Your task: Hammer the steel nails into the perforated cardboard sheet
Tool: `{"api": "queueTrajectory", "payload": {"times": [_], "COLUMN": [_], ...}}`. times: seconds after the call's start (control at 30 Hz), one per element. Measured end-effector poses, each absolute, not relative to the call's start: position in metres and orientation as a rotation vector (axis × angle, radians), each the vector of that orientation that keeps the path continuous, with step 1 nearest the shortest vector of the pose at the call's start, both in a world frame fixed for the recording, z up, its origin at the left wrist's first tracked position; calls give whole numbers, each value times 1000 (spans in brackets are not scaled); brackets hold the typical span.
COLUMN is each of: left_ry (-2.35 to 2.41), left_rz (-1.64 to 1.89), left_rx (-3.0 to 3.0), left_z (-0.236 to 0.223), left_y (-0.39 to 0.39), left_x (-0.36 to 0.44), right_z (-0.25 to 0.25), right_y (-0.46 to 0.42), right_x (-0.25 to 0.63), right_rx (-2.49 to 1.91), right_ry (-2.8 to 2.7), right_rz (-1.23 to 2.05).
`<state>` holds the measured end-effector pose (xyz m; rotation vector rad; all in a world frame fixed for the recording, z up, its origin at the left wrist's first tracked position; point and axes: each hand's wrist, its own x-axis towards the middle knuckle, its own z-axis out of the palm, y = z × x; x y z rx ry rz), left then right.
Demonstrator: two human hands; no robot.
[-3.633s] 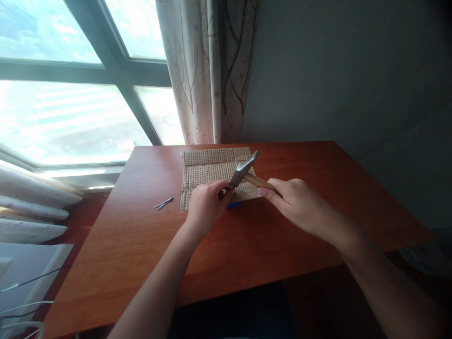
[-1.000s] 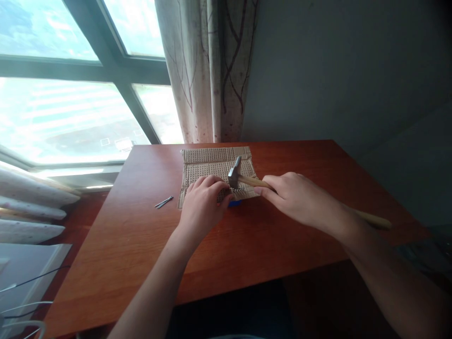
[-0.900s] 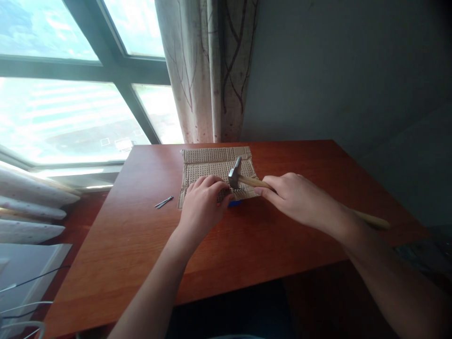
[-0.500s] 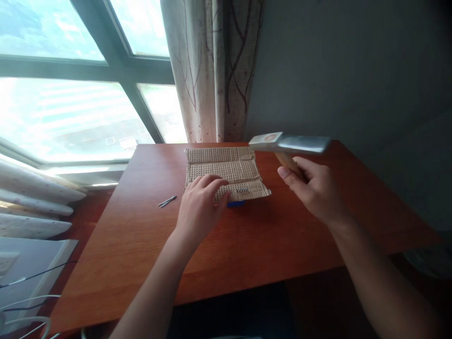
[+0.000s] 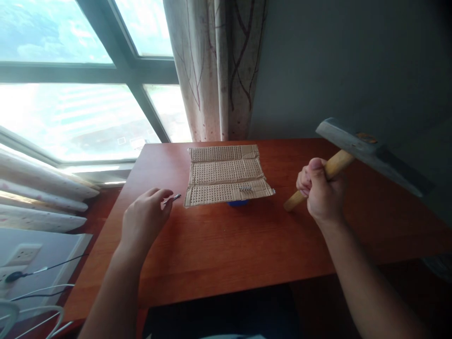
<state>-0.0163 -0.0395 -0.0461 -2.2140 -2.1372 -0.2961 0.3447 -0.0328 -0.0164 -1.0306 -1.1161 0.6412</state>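
The hammer (image 5: 367,143), with a grey metal head and a wooden handle, is raised above the right side of the table, and my right hand (image 5: 325,188) is wrapped round its handle. Over at the left, my left hand (image 5: 146,216) has thumb and forefinger pinched at a few thin metal nails (image 5: 176,196) on the table; the fingers partly hide them. Between my hands lies a creased brown cardboard sheet (image 5: 226,172) full of small holes. Several nails (image 5: 245,189) stand in a short row near its front right edge. Something blue (image 5: 238,203) shows under that edge.
The reddish wooden table (image 5: 212,254) stands against a grey wall (image 5: 318,70). A window (image 5: 88,108) and curtains (image 5: 208,70) are behind and to the left. Wall sockets (image 5: 24,254) with cables are at the lower left.
My left hand has left the cardboard and moved left to the loose nails. My right hand has carried the hammer rightward, and its head has turned. The view has shifted slightly.
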Motion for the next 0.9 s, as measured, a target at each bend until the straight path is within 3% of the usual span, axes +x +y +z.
{"api": "queueTrajectory", "payload": {"times": [0.47,0.9], "left_ry": [-2081,-2070], "left_rz": [55,58], "left_rx": [-2267,-2283], "left_z": [-53,-53], "left_y": [-26,-25], "left_x": [-17,-20], "right_z": [-20,-20], "right_y": [-36,-36], "right_x": [349,349], "right_rx": [-967,-1017], "right_ry": [-1127,-1155], "right_rz": [685,666]}}
